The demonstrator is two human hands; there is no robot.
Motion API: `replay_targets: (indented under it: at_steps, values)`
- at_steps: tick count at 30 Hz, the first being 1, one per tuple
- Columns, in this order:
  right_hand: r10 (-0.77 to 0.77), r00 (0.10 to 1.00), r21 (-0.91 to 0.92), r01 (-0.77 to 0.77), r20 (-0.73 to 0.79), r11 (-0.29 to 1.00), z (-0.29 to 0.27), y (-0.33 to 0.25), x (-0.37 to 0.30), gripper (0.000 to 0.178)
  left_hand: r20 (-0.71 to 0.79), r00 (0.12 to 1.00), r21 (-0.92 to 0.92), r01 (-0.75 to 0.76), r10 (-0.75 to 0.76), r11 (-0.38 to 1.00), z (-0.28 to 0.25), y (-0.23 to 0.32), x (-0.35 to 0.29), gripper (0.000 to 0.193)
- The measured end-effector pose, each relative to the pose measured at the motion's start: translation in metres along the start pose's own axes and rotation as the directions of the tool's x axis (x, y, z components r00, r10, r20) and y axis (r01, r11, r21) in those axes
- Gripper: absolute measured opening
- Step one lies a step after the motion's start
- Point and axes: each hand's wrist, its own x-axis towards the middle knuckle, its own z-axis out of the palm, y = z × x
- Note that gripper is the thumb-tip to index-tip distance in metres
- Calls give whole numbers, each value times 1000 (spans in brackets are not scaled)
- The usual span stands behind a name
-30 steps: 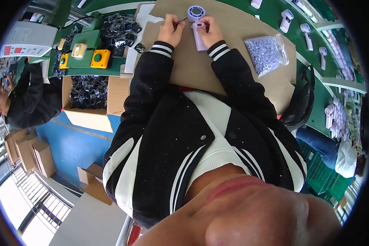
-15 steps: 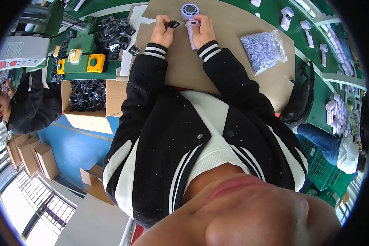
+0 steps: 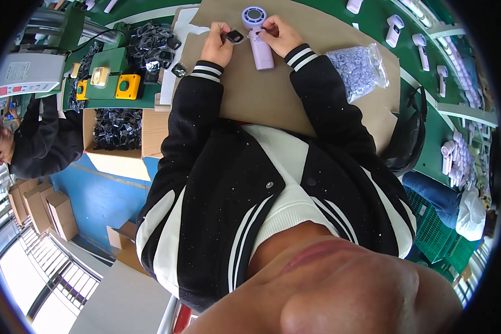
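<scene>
A pale purple handheld fan (image 3: 258, 34) lies on a brown cardboard sheet (image 3: 261, 94) at the top of the view, its round head pointing away from me. My right hand (image 3: 279, 34) rests on the fan's handle and pinches at its upper part. My left hand (image 3: 218, 43) is just left of the fan and holds a small black part (image 3: 234, 37) between thumb and fingers. Both sleeves are black with white striped cuffs.
A clear bag of small grey parts (image 3: 357, 65) lies to the right. Left are a green box with a yellow button unit (image 3: 128, 86), loose black parts (image 3: 153, 44) and a carton of black parts (image 3: 117, 128). Another person (image 3: 33, 142) sits far left. White fans (image 3: 395, 28) line the green bench.
The view has shifted so the hands and fan sit higher in the picture. My left hand now holds the small black part closer to the fan; my right hand stays on the fan.
</scene>
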Motion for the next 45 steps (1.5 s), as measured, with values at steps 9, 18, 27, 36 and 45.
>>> replay_targets:
  at_steps: [9,18,27,36,45]
  values:
    - [-198,980,-520,166,-6,838,-12,-27,-5,18,68,997,42,39,-42,998,-3,6,1,20]
    - [-309,949,-545,292,63,786,-15,-20,3,22,126,992,-2,5,-5,1000,7,29,1,17]
    - [-387,918,-382,388,83,839,-13,-5,3,17,142,989,9,-39,37,999,8,41,12,13]
    - [-259,966,-136,255,-12,957,-14,-6,3,12,57,998,23,16,-17,1000,10,36,6,10]
    - [-181,982,-119,187,59,975,-13,0,2,11,-23,949,459,-271,316,846,29,82,-35,20]
